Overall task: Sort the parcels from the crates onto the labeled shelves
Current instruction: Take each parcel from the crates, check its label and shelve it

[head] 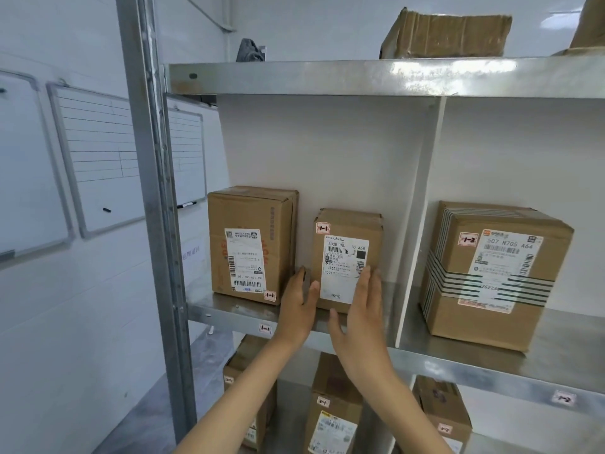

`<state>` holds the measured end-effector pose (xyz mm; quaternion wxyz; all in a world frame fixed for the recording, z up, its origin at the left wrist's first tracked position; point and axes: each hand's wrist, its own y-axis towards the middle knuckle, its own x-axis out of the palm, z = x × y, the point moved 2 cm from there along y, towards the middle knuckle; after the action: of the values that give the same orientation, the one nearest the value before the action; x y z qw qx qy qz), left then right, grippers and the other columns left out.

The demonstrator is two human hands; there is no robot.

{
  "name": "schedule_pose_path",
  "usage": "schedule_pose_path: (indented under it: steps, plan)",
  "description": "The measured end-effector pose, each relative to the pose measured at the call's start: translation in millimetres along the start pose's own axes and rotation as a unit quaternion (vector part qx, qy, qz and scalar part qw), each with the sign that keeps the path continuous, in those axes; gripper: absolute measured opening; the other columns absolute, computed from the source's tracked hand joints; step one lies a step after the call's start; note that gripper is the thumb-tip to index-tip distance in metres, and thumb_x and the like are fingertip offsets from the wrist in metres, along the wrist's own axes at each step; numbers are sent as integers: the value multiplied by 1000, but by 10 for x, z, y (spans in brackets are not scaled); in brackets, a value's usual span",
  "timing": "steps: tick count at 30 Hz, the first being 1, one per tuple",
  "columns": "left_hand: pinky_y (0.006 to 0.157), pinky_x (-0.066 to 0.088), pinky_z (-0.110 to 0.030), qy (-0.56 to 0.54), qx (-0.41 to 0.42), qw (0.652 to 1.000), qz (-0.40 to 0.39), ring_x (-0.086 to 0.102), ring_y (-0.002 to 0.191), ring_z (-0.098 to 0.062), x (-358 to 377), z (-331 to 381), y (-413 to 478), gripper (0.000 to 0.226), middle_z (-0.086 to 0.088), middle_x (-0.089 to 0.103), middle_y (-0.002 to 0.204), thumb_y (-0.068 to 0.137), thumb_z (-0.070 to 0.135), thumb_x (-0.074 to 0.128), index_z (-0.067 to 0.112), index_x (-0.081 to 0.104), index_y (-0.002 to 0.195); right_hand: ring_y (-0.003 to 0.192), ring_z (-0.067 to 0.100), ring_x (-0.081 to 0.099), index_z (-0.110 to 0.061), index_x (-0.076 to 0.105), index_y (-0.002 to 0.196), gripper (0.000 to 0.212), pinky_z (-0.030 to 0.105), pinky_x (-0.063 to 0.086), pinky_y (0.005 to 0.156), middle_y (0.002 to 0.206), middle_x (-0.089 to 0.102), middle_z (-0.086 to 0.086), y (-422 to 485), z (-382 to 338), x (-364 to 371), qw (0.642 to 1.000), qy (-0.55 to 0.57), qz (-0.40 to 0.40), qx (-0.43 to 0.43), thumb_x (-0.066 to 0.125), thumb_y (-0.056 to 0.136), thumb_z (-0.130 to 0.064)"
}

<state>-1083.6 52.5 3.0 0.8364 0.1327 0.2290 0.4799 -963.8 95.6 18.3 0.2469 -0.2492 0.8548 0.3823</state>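
On the metal shelf [229, 311] tagged 1-1, a small cardboard parcel [347, 224] is touched by two straight-fingered hands: left hand [298, 306] at its side, right hand [361, 311] on its front.

**Room setting.** White wall [65, 322] at left, carrying three framed whiteboards: one [26, 165] at the far left, a ruled one [98, 152] beside it, and a third [186, 152] partly hidden behind the grey metal upright [154, 191] of the shelving unit [458, 358], with a marker [187, 204] on its lower edge. A thin pipe [209, 14] crosses the wall diagonally near the top. Grey floor [147, 404] below. A white back panel [311, 152] closes the bay and a white divider [422, 208] splits it. Bright reflections lie on the front edge of the upper shelf [327, 77].
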Motion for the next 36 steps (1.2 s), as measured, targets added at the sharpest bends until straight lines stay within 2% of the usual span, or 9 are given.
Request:
schedule_pose_path:
  steps: [3,9,16,19,23,25,30,34,36]
  plan:
    - [115,27,-38,11,-7,1000,19,31,139,-17,-42,15,-96,51,-4,35,150,99,35,38,14,30,145,142,0,-4,-32,-19,147,89,13,6,106,156,-15,-15,-49,-71,-57,998,31,4,-57,52,94,-24]
    - [103,30,-21,10,11,998,60,41,127,-4,-224,117,-428,46,8,45,141,98,42,36,23,41,139,140,-6,7,-32,6,150,68,10,7,110,156,10,-15,-234,-135,-105,986,122,-40,-108,48,97,-24]
    - [88,38,-3,3,23,986,165,52,110,7,-486,350,-1129,27,15,61,116,100,25,38,26,57,118,131,-20,15,-43,14,143,58,2,11,106,149,25,-18,-680,-233,-197,959,190,-125,-170,46,98,-28]
    - [85,37,0,21,10,974,226,53,106,9,-593,388,-1645,26,15,62,112,100,20,38,25,59,113,133,-10,23,-33,23,145,52,6,15,107,149,30,-14,-961,-267,-188,943,216,-172,-187,46,98,-28]
    - [88,39,-4,51,-26,944,324,55,105,6,-816,438,-2478,24,9,64,110,100,16,39,19,61,109,131,2,34,-18,36,141,45,12,24,109,141,41,-6,-1478,-378,-145,908,260,-233,-230,46,98,-21]
    - [89,39,-5,62,-56,928,364,56,104,4,-934,467,-2945,23,6,64,110,100,15,40,16,61,108,127,2,35,-16,39,139,42,2,18,104,136,42,-9,-1815,-445,-115,889,277,-268,-249,45,98,-21]
    - [88,40,-6,112,-113,874,458,58,103,-3,-1325,584,-4145,24,5,65,106,100,18,40,12,62,105,121,2,37,-24,45,129,31,4,21,96,123,45,-14,-2634,-671,-24,825,317,-366,-290,45,98,-22]
    - [94,43,-24,157,-163,811,539,59,102,-12,-1678,714,-5146,28,-3,65,105,101,19,36,8,62,104,119,3,39,-23,52,123,26,10,24,96,120,50,-10,-3257,-818,77,779,310,-446,-312,44,99,-23]
    - [91,44,-25,173,-179,786,566,60,99,-14,-1817,779,-5612,28,-3,66,101,101,17,35,10,62,101,116,-2,37,-24,55,121,24,9,23,95,118,51,-13,-3556,-887,125,756,297,-482,-328,45,99,-23]
